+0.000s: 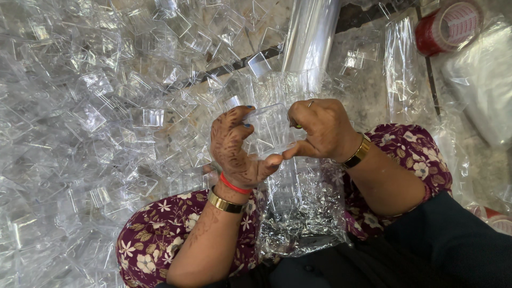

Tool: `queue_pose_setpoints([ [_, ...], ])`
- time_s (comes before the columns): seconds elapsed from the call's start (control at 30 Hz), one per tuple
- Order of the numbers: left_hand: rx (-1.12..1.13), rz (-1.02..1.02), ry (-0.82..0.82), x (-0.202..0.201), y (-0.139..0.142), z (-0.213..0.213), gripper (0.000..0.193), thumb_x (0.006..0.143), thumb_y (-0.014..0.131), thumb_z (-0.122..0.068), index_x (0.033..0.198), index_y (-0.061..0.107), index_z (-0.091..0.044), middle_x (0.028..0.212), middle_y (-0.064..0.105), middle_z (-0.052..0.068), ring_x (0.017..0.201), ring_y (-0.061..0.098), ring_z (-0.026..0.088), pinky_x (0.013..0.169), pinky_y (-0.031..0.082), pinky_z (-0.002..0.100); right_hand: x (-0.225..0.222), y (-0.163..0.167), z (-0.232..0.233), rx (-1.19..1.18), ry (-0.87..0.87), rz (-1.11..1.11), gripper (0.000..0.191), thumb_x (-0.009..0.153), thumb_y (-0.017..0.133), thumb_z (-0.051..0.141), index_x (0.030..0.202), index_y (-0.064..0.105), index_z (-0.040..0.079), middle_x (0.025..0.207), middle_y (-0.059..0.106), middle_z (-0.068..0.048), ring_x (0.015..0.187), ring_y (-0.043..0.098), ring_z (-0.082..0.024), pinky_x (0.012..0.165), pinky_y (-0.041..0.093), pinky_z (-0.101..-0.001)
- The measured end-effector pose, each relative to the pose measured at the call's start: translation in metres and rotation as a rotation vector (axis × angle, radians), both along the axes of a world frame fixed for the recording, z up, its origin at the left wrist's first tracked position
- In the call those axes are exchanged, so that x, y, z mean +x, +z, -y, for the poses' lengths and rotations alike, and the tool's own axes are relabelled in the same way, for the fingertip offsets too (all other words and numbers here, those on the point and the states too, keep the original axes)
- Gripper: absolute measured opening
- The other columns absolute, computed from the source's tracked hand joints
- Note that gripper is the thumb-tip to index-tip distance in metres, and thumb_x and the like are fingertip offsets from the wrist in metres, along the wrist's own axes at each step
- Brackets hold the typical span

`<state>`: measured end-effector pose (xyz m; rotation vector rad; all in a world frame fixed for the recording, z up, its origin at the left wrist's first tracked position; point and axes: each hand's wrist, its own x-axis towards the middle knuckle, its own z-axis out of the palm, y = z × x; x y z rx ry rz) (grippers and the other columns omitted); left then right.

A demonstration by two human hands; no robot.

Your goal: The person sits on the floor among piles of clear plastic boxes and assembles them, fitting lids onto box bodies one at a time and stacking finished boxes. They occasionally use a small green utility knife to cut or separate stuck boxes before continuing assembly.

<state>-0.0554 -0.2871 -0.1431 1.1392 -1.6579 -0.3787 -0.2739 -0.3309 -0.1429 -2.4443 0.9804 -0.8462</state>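
Held a clear box [272,130] up over the lap, between both hands. Clasped it from the left with the left hand [234,146], fingers curled over the top edge and thumb underneath. Pinched it from the right with the right hand [320,128], thumb tip meeting the left thumb below the box. Kept it just above a crinkled clear bag [301,208] on the lap, with a pile [106,117] of like boxes to the left, a film roll [309,32] beyond and a red tape roll [448,24] far right. Probably called for a light, even squeeze near the corners rather than on the thin walls, to avoid buckling. Likely best kept level and close over the bag, well clear of the pile.
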Motion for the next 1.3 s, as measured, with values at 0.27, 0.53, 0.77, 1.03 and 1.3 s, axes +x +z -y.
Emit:
queue_pose_setpoints([
  [0.27, 0.008, -0.067, 0.059, -0.003, -0.005, 0.004, 0.065, 0.092, 0.065, -0.071, 0.109, 0.054, -0.009, 0.126, 0.064, 0.015, 0.115, 0.062, 0.028, 0.096, 0.051, 0.042, 0.006, 0.006, -0.005, -0.004, -0.017, 0.038, 0.055, 0.098, 0.063, 0.059, 0.074, 0.052, 0.011, 0.062, 0.053, -0.004, 0.055, 0.058, -0.023, 0.052, 0.043, -0.0375],
  [0.53, 0.385, -0.772, -0.098, -0.022, -0.007, 0.002, 0.081, 0.101, 0.061, -0.069, 0.150, 0.037, -0.008, 0.134, 0.057, 0.012, 0.111, 0.059, 0.020, 0.095, 0.052, 0.033, 0.005, -0.003, -0.002, 0.071, -0.028, 0.225, 0.057, 0.090, 0.067, 0.063, 0.081, 0.050, 0.009, 0.072, 0.053, -0.005, 0.060, 0.053, -0.022, 0.057, 0.040, -0.0359],
  [0.77, 0.507, -0.987, -0.163, -0.022, -0.013, 0.011, 0.069, 0.106, 0.059, -0.055, 0.151, 0.035, -0.009, 0.137, 0.053, 0.013, 0.122, 0.060, 0.025, 0.105, 0.053, 0.039, 0.015, 0.001, -0.004, 0.280, -0.146, 0.263, 0.092, 0.083, 0.077, 0.064, 0.145, 0.045, 0.004, 0.110, 0.072, -0.005, 0.057, 0.045, -0.003, 0.053, 0.039, -0.0226],
  [1.03, 0.639, -1.118, -0.095, -0.020, -0.018, 0.014, 0.060, 0.102, 0.064, -0.048, 0.141, 0.042, -0.008, 0.134, 0.055, 0.012, 0.123, 0.062, 0.027, 0.096, 0.054, 0.039, 0.023, 0.006, -0.004, 0.709, -0.144, 0.426, 0.068, 0.093, 0.076, 0.012, 0.153, 0.046, 0.009, 0.108, 0.070, -0.001, 0.061, 0.039, 0.004, 0.055, 0.033, -0.0163],
  [1.3, 0.516, -0.908, -0.138, -0.026, -0.021, 0.009, 0.057, 0.103, 0.074, -0.037, 0.141, 0.045, -0.007, 0.138, 0.055, 0.011, 0.129, 0.059, 0.025, 0.108, 0.052, 0.037, 0.021, -0.002, -0.003, 0.800, -0.232, 0.589, 0.053, 0.095, 0.061, -0.008, 0.146, 0.051, 0.006, 0.104, 0.074, -0.002, 0.070, 0.047, 0.004, 0.060, 0.039, -0.0152],
])
